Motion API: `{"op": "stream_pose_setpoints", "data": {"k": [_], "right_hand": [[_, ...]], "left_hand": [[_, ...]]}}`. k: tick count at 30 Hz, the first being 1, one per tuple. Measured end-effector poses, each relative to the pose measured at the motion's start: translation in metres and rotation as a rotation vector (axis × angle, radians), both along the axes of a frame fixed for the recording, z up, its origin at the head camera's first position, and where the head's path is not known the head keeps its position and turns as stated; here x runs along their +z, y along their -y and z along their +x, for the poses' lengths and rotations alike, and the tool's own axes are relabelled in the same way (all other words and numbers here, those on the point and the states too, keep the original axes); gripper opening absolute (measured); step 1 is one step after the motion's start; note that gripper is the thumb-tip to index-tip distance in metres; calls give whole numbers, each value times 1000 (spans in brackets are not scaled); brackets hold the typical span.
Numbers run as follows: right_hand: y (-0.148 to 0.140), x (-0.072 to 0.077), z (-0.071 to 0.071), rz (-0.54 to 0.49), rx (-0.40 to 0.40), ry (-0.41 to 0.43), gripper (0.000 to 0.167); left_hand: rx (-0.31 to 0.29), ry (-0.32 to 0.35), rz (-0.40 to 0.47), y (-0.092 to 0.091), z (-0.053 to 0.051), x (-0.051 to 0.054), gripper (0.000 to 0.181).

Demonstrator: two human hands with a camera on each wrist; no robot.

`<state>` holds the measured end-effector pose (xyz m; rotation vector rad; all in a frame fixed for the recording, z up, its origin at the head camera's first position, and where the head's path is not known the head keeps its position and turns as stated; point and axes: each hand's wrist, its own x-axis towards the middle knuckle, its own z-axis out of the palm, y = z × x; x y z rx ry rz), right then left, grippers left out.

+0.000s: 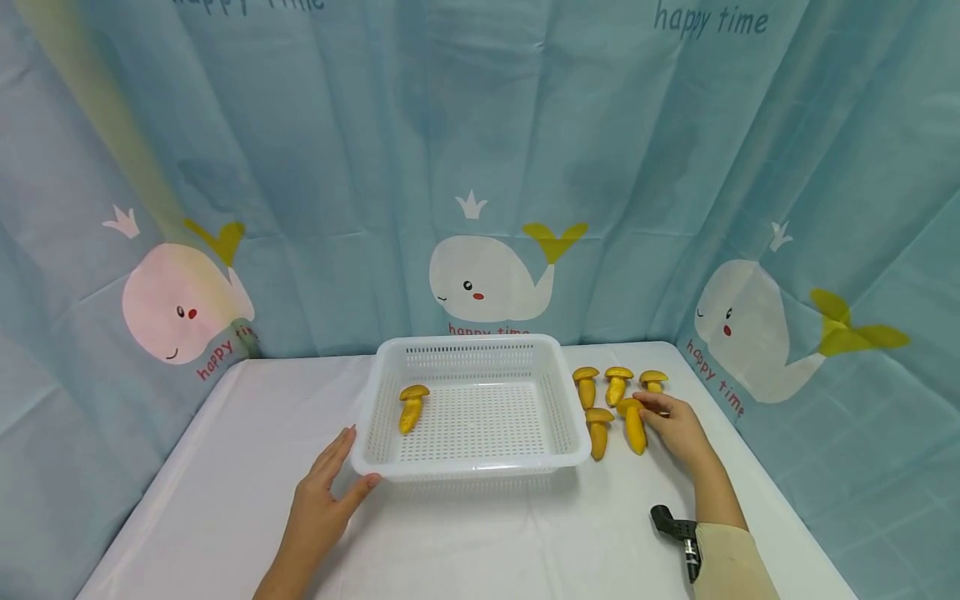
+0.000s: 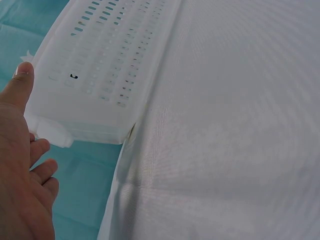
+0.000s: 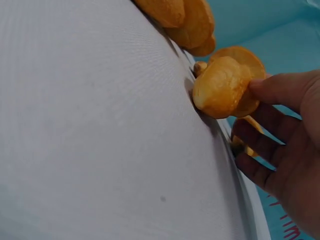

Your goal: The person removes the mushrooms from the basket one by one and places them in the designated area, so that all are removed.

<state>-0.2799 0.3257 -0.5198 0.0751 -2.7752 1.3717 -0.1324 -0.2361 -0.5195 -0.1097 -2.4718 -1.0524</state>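
Observation:
A yellow mushroom (image 1: 635, 431) lies on the table to the right of the white plastic basket (image 1: 472, 472). My right hand (image 1: 678, 429) pinches it at the cap; in the right wrist view the thumb rests against the mushroom (image 3: 220, 90), with the index finger partly hidden behind the cap. My left hand (image 1: 318, 493) is at the basket's near left corner, fingers extended along the left side and thumb by the front rim. Inside the basket, toward its left, lies another yellow mushroom (image 1: 411, 410).
Several more mushrooms lie right of the basket, among them one near its right wall (image 1: 598, 432) and one at the back right (image 1: 654, 380). A white cloth covers the table (image 1: 480, 542). Blue curtains (image 1: 360, 208) with printed whales hang behind and at both sides.

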Motion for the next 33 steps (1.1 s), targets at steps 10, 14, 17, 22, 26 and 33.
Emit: {"op": "stream_pose_setpoints", "data": {"k": [10,14,17,22,26,33], "right_hand": [[0,-8,-2,9,0,53,36],[-1,-9,-2,3,-5,66,36],[-1,-10,-1,6,-9,74,37],[-1,-11,-1,18,-12,75,37],[-2,-9,-2,34,-13,59,36],[-1,-4,-2,11,1,50,36]], "left_hand": [[-6,-10,13,0,0,0,85],[-8,3,15,0,0,1,85],[-8,12,11,1,-1,1,85],[-3,15,2,1,-1,-1,85],[2,6,-1,0,-1,-1,85],[9,4,-1,0,0,0,86]]}}
